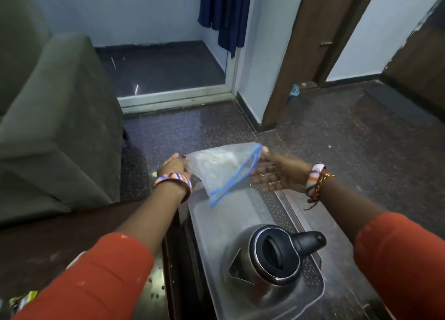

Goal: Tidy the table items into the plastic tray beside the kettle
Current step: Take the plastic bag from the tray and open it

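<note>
A clear zip bag (222, 169) with a blue seal and some white contents hangs over the far end of the translucent plastic tray (216, 223). My left hand (172, 166) grips its closed end. My right hand (272, 172) pinches the seal corner between thumb and forefinger, the other fingers spread beneath. A steel kettle (269, 264) with a black lid and handle stands on the near end of the tray. The tray rests on a dark table.
A grey armchair (53, 117) stands close on the left. Yellow wrappers (22, 300) lie at the table's near-left corner. Beyond the table lie a speckled floor, a glass door with a blue curtain (224, 14), and a brown door frame (296, 54).
</note>
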A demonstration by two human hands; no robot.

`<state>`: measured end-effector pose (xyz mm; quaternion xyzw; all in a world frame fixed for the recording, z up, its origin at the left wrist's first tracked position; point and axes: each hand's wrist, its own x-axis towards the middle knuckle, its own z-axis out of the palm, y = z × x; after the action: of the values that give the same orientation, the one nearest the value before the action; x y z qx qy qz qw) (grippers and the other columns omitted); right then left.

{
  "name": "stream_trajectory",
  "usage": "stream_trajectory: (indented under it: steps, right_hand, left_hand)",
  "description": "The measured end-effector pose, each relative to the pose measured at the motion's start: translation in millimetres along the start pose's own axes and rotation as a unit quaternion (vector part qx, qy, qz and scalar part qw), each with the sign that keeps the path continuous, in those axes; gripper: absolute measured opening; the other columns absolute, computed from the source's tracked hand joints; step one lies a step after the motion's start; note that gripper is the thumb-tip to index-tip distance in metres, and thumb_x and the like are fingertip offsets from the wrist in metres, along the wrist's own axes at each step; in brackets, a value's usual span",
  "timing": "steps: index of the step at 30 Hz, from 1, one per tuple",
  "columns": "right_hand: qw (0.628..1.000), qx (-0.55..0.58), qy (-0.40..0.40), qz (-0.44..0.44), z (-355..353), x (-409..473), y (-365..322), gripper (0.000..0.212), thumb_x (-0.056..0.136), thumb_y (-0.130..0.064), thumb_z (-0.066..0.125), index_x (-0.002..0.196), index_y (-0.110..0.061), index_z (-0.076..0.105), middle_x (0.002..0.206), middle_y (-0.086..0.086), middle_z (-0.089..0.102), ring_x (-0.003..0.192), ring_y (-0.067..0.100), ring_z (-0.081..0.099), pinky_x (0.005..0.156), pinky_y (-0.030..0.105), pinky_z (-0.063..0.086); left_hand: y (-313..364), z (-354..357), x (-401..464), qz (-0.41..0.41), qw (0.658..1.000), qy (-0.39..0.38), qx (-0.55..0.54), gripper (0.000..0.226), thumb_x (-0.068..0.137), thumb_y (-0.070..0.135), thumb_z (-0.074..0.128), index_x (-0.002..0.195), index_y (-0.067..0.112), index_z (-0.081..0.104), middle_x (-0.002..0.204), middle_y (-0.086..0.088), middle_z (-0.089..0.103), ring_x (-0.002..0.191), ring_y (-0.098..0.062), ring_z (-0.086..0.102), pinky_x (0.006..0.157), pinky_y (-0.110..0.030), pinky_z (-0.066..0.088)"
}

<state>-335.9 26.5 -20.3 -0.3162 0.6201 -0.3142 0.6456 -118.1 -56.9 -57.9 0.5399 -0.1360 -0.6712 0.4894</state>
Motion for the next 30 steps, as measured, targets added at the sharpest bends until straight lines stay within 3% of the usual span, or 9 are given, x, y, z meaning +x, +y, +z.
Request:
stream_trajectory:
  steps: [3,7,10,12,14,18,23,26,30]
  right_hand:
    - [0.994,0.033,0.023,-0.101,43.9,-13.3,-30.1,0.010,0.090,-0.018,0.056,0.099,-0.015,0.056,0.086,0.008,0.066,0.061,0.010,0.070,0.060,0.029,0.059]
    - [0.979,0.043,0.089,-0.179,117.9,-32.7,-62.4,0.017,0.085,0.006,0.056,0.087,-0.010,0.057,0.062,0.004,0.067,0.042,0.009,0.064,0.047,0.024,0.057]
    - [0.975,0.032,0.103,-0.195,179.2,-50.5,-77.1,0.022,0.084,0.011,0.047,0.080,-0.009,0.057,0.066,0.009,0.058,0.035,0.007,0.061,0.039,0.022,0.054]
    - [0.973,0.008,0.108,-0.204,221.6,-60.8,-80.5,0.023,0.084,0.012,0.043,0.092,-0.004,0.059,0.067,0.010,0.057,0.034,0.007,0.061,0.038,0.023,0.053]
    - [0.974,-0.022,0.092,-0.208,265.9,-70.1,-79.8,0.030,0.085,0.011,0.041,0.107,-0.001,0.057,0.070,0.011,0.060,0.039,0.010,0.064,0.041,0.026,0.056]
    - [0.971,-0.088,0.045,-0.217,349.2,-92.3,-74.1,0.023,0.088,0.005,0.046,0.106,-0.005,0.056,0.081,0.014,0.062,0.060,0.021,0.063,0.046,0.029,0.058]
    - [0.965,-0.121,0.105,-0.207,410.9,-115.7,-56.8,0.020,0.085,0.010,0.045,0.083,-0.009,0.052,0.079,0.018,0.060,0.048,0.024,0.062,0.046,0.039,0.059]
    - [0.903,-0.293,0.212,-0.233,425.9,-131.1,-42.0,0.018,0.084,0.000,0.048,0.101,-0.005,0.052,0.100,0.019,0.057,0.058,0.030,0.062,0.044,0.028,0.055]
    - [0.744,-0.490,0.274,-0.361,458.3,-153.4,-24.1,0.036,0.079,-0.003,0.056,0.114,-0.003,0.048,0.116,0.018,0.057,0.108,0.036,0.052,0.087,0.037,0.043]
  left_hand:
    - [34.8,-17.4,-21.2,-0.018,1.000,-0.007,-0.020,0.026,0.094,-0.002,0.036,0.072,0.006,0.047,0.075,-0.002,0.047,0.069,-0.010,0.047,0.083,-0.020,0.047]
    - [76.7,-62.8,-45.8,-0.019,0.989,-0.047,0.136,0.021,0.091,0.008,0.043,0.108,0.002,0.054,0.105,-0.014,0.058,0.083,-0.023,0.052,0.074,-0.036,0.045]
    - [103.4,-100.9,-71.8,0.025,0.962,-0.070,0.262,0.021,0.088,0.015,0.051,0.096,-0.003,0.058,0.101,-0.017,0.068,0.077,-0.025,0.062,0.068,-0.035,0.044]
    - [119.9,-119.8,-86.5,0.178,0.942,-0.028,0.284,0.031,0.086,0.016,0.059,0.104,-0.009,0.058,0.103,-0.022,0.066,0.088,-0.026,0.059,0.070,-0.035,0.044]
    - [137.8,-140.4,-112.9,0.289,0.917,-0.070,0.266,0.021,0.080,0.020,0.066,0.092,0.004,0.062,0.089,-0.018,0.065,0.084,-0.021,0.054,0.065,-0.030,0.041]
    - [175.8,-193.9,-146.9,0.290,0.888,-0.125,0.335,0.021,0.070,0.023,0.076,0.069,0.018,0.055,0.066,-0.003,0.060,0.063,-0.016,0.054,0.060,-0.030,0.046]
    - [215.7,-278.2,-170.8,0.330,0.813,-0.066,0.475,0.011,0.067,-0.004,0.061,0.066,0.004,0.068,0.048,-0.002,0.056,0.052,-0.017,0.051,0.065,-0.034,0.053]
    - [233.7,-317.1,-180.1,0.362,0.805,-0.007,0.471,0.026,0.069,-0.005,0.054,0.055,0.013,0.066,0.035,0.006,0.056,0.045,-0.021,0.057,0.065,-0.035,0.057]
    - [244.8,-340.7,-201.6,0.370,0.780,-0.017,0.505,0.024,0.069,0.000,0.060,0.052,0.015,0.067,0.040,0.003,0.058,0.035,-0.007,0.055,0.055,-0.017,0.052]
